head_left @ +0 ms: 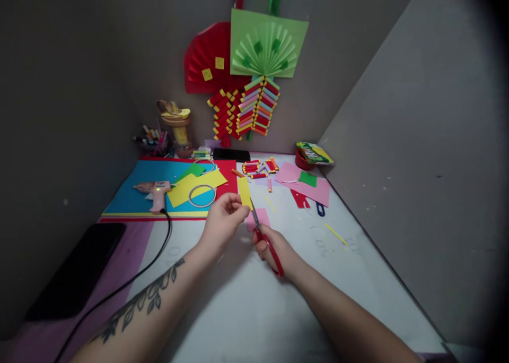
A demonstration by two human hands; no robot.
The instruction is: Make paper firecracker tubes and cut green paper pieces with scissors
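Right hand (287, 249) partly behind red scissors (272, 255) at yellow strip (244, 192)

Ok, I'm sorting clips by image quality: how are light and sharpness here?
Head view: dim, walls murky; dark vignette in the right corners; no harsh glare on the table; left hand with the yellow strip and right hand with the red scissors look fairly sharp; glue gun glows faintly.

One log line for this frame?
left hand pinches yellow paper strip | right hand holds red-handled metal scissors, blades at strip | over white table
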